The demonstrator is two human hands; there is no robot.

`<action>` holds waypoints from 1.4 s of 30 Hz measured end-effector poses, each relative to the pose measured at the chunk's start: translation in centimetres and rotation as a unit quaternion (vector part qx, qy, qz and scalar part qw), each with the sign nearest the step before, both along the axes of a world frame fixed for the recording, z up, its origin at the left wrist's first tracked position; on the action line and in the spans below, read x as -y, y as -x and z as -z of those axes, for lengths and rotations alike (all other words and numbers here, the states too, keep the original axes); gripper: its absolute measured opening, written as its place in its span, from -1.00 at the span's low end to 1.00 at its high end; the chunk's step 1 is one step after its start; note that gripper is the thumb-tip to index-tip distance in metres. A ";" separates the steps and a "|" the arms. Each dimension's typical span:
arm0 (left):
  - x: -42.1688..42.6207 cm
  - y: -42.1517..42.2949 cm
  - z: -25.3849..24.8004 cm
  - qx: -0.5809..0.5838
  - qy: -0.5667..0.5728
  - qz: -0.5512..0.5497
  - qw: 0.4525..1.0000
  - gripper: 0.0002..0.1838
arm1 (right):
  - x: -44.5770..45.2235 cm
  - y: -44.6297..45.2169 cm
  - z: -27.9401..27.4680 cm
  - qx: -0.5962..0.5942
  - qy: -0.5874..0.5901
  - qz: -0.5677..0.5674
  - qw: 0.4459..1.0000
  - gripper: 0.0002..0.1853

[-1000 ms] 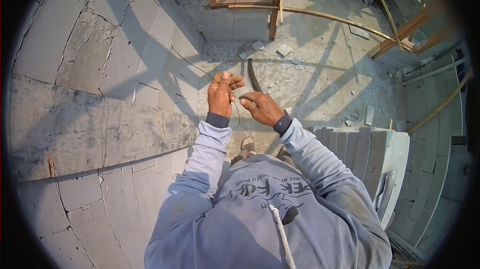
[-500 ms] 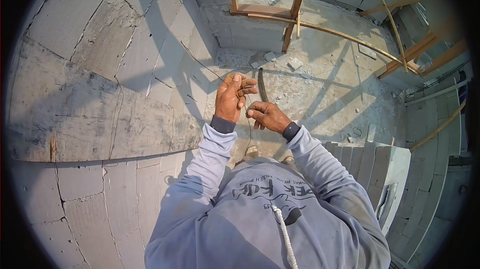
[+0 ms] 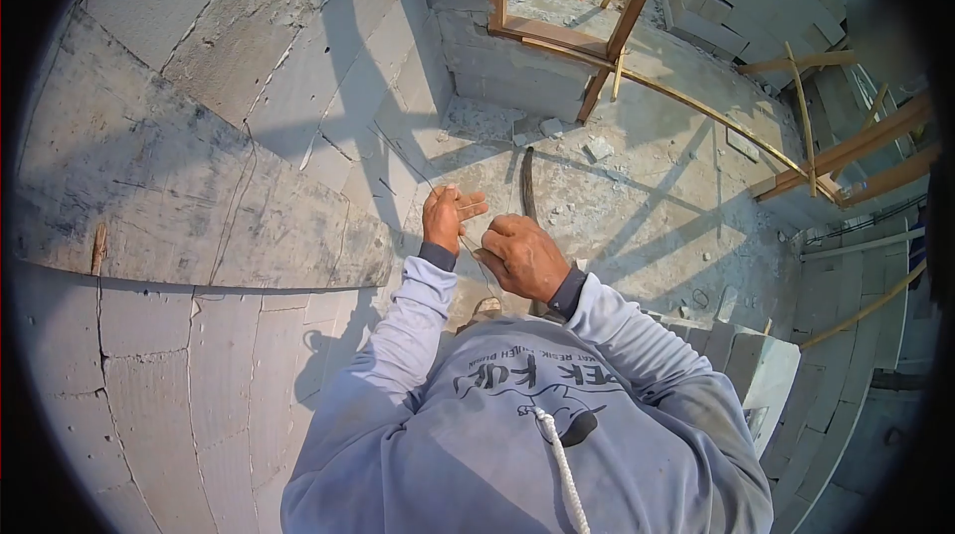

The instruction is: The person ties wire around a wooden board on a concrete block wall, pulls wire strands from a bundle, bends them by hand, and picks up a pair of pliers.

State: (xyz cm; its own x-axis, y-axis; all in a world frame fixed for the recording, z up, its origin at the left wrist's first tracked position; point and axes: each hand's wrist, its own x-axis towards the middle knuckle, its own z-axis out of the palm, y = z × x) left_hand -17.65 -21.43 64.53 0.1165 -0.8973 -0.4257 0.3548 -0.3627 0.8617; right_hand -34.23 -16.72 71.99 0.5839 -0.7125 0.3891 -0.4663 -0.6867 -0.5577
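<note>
A thin wire [image 3: 407, 157] stretches from beside the block wall down to my left hand [image 3: 445, 220], whose thumb and fingers close around it. Below that hand the strand carries on toward my right hand [image 3: 523, 258], which is curled with thumb and fingertips pinched on it. The two hands are close together but apart, in front of my chest. A loose tail of the wire hangs below them toward my feet.
A wooden board [image 3: 199, 196] leans along the block wall [image 3: 229, 375] on my left. Ahead stands a wooden frame [image 3: 557, 34]. A dark curved strip [image 3: 528, 186] and rubble [image 3: 597, 148] lie on the floor. Stacked light blocks [image 3: 756, 365] are at my right elbow.
My right hand has turned over, back upward, and moved nearer to me. My left hand has dropped lower, its fingers more closed. The view has shifted slightly.
</note>
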 end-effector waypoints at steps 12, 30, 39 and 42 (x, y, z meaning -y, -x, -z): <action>2.1 7.4 0.6 -0.177 0.038 0.081 0.980 -0.74 | -0.7 6.7 1.4 0.060 -0.147 -0.104 0.982 -0.84; 6.7 1.9 -4.1 0.066 0.128 -0.139 0.980 -0.66 | -2.8 10.8 -0.4 0.011 -0.353 -0.077 0.932 -0.87; 6.5 -1.7 -3.6 0.026 0.103 -0.209 0.972 -0.66 | -2.6 11.2 -2.7 0.119 -0.282 -0.216 0.927 -0.86; 6.7 -2.2 -3.3 0.015 0.097 -0.217 0.971 -0.66 | -2.6 11.1 -3.1 0.125 -0.274 -0.241 0.923 -0.83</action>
State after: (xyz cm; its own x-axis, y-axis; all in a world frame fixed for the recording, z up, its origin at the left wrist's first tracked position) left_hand -15.41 -28.13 67.80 0.5117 -0.8241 -0.2432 0.4109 -0.0139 0.9116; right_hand -45.30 -14.09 75.12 0.8250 -0.5230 0.2140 0.0107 -0.3643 -0.9312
